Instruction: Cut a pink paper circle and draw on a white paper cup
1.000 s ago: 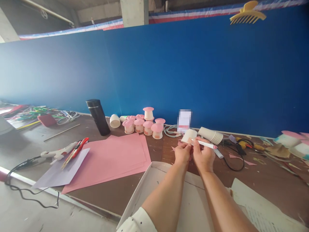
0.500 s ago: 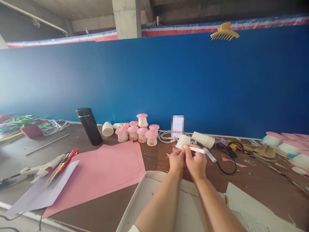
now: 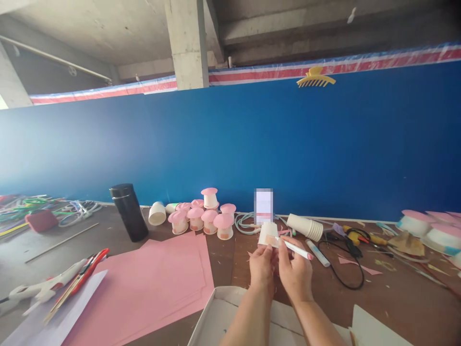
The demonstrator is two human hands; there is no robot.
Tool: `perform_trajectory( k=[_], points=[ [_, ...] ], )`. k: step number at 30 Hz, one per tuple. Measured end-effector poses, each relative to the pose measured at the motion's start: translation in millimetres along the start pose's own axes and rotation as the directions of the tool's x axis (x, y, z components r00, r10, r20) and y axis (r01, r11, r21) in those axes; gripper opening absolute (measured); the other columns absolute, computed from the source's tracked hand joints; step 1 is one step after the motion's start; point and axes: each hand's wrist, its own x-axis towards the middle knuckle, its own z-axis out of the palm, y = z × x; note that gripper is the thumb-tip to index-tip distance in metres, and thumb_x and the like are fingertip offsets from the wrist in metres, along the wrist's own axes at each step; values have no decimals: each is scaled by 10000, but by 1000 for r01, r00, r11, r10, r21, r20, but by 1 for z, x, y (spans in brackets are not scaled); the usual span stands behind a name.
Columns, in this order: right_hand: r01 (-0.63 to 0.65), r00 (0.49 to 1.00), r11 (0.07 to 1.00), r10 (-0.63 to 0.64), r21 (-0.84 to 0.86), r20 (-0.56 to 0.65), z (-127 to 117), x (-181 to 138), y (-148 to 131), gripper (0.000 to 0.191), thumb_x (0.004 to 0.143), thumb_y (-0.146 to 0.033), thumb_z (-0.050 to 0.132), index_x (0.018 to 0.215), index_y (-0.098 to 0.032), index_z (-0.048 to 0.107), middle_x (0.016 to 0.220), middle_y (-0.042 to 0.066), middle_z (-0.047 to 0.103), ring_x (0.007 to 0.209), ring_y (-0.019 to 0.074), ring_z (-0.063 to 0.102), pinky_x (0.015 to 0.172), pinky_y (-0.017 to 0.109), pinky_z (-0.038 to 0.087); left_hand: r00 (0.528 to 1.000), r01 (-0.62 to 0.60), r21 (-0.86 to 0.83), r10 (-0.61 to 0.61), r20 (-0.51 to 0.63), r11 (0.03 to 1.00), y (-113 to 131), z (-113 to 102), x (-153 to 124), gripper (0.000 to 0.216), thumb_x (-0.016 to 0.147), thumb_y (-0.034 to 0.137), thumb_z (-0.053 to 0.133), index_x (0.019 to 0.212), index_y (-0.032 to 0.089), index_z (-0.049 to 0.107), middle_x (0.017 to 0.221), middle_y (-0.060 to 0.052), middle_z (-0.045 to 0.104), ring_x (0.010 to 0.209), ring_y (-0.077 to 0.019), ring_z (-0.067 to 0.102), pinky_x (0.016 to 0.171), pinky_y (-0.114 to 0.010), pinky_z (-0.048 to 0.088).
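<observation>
A white paper cup [image 3: 264, 230], bottom up, is held at its lower edge by my left hand [image 3: 262, 269], whose fingers are closed on it. A small tan patch shows on the cup's near side. My right hand [image 3: 295, 271] grips a white marker pen [image 3: 298, 250] with a pink end pointing right. The pen's other end is at the cup near the patch; whether it touches cannot be made out. Behind the cup stands a blurred white card [image 3: 264, 204]. To the right lie a stack of paper cups [image 3: 305, 227] and a light tube [image 3: 318, 253].
Several pink-topped cups [image 3: 210, 222] stand left of my hands, beside a black bottle [image 3: 129, 212]. Pink paper sheets [image 3: 154, 283], red-handled scissors [image 3: 84, 274] and a glue gun [image 3: 50, 283] lie at left. A white box lid [image 3: 216, 307] is under my forearms. A black cable [image 3: 340, 278] curls at right.
The camera view has tilted up, so the table sits lower in the picture. The cup has turned and its tan patch now shows. Both hands keep their hold.
</observation>
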Motion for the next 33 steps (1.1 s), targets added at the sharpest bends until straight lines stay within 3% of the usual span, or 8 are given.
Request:
perform_trajectory(
  k=[9, 23, 33],
  points=[
    [-16, 999, 1000, 17, -19, 31, 3, -2, 5, 332, 944, -478, 481, 939, -187, 640, 910, 125, 710, 860, 254, 673, 738, 370, 535, 999, 15, -117, -12, 30, 993, -1, 0, 5, 358, 600, 401, 841, 767, 127, 682, 753, -81, 684, 738, -176, 664, 783, -291, 523],
    [44, 998, 997, -41, -69, 42, -1, -1, -1, 266, 947, -401, 514, 981, -183, 663, 951, 113, 709, 901, 232, 662, 798, 362, 534, 998, 29, -81, -34, -58, 996, 3, 3, 9, 313, 645, 367, 813, 793, 124, 684, 773, -63, 667, 724, -141, 643, 754, -264, 508],
    [76, 996, 995, -73, -71, 54, -1, -1, 1, 208, 945, -328, 535, 991, -166, 658, 948, 105, 701, 919, 221, 651, 830, 353, 523, 998, 67, -95, -68, -7, 993, 8, 8, 1, 325, 659, 372, 819, 831, 119, 710, 819, -83, 695, 764, -153, 657, 783, -268, 506]
  ],
)
